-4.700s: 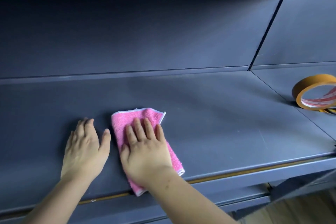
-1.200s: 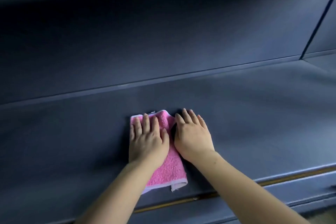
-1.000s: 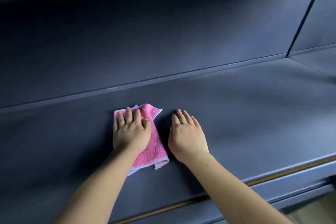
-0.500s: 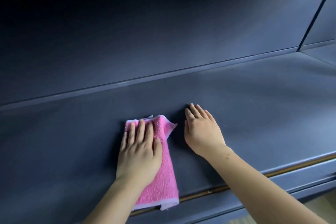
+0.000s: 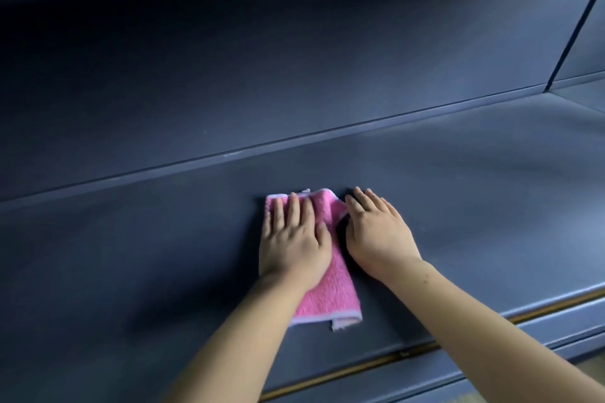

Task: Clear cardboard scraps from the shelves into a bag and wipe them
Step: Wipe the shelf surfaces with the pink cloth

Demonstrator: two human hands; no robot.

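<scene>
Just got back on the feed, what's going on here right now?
It's the wiping step. The person's left hand presses a folded pink cloth flat on the dark shelf, with its fingers straight on top of the cloth. The right hand lies flat on the shelf, right beside the cloth's right edge. Whether it touches the cloth is hard to tell. The cloth's near end lies short of the shelf's front lip.

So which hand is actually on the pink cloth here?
The left hand, fingers flat on the pink cloth; the right hand lies on the bare shelf beside it.
</scene>
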